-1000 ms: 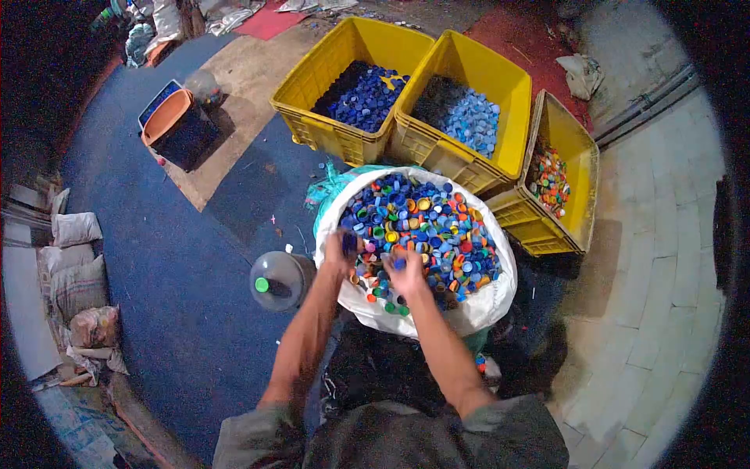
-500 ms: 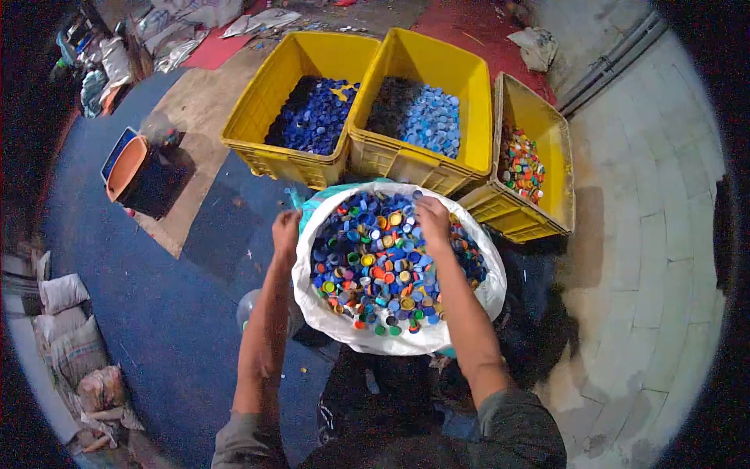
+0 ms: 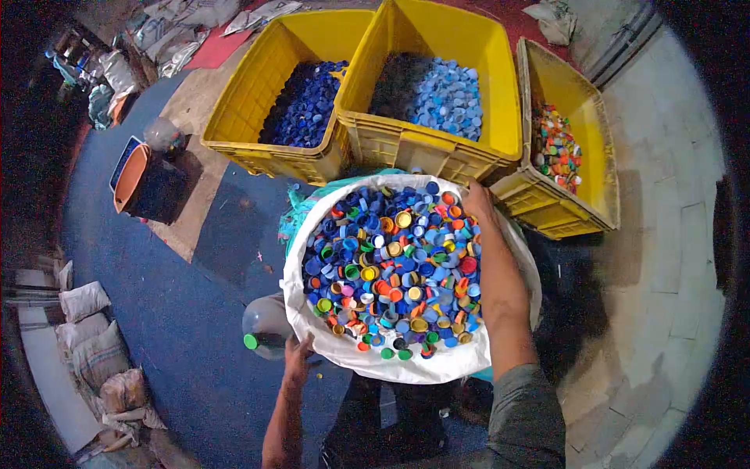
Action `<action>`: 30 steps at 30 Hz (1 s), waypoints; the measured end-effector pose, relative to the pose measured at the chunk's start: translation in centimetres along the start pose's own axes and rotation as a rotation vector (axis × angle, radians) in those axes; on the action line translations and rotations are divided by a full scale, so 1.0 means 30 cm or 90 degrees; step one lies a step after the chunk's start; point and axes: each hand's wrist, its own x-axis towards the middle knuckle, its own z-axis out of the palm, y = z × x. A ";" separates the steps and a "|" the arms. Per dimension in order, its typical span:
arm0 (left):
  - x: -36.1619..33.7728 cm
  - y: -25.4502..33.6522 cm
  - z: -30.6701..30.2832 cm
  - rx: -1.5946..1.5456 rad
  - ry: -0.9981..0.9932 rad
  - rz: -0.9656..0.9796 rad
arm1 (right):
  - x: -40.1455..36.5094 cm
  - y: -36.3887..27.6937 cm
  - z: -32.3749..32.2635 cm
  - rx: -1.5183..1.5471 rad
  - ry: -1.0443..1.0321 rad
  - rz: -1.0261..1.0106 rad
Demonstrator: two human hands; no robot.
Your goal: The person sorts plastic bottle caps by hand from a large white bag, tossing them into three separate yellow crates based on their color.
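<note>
A white sack [image 3: 293,289] with a rolled-back rim stands full of mixed bottle caps [image 3: 398,270], with teal material [image 3: 295,215] behind its left side. At the sack's lower left rim is my left hand [image 3: 298,356], its fingers bent against the white edge; what they grip is too small to tell. My right hand [image 3: 476,202] lies at the upper right rim, near the caps, its fingers partly hidden by the hand itself. A clear bottle [image 3: 264,320] with a green cap lies left of the sack.
Behind the sack stand three yellow crates, with dark blue caps [image 3: 306,105], light blue caps [image 3: 447,100] and orange and mixed caps [image 3: 556,148]. An orange tub [image 3: 131,178] is at the left. Filled sacks [image 3: 98,348] line the lower left; a pale wall [image 3: 672,234] is at the right.
My left hand has moved down from the upper left rim to the lower left rim. My right hand has shifted right to the rim. The sack appears larger and the view has shifted.
</note>
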 end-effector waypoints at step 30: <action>0.007 -0.028 0.078 0.103 0.141 0.205 | -0.723 -0.210 -0.517 0.215 0.347 -0.490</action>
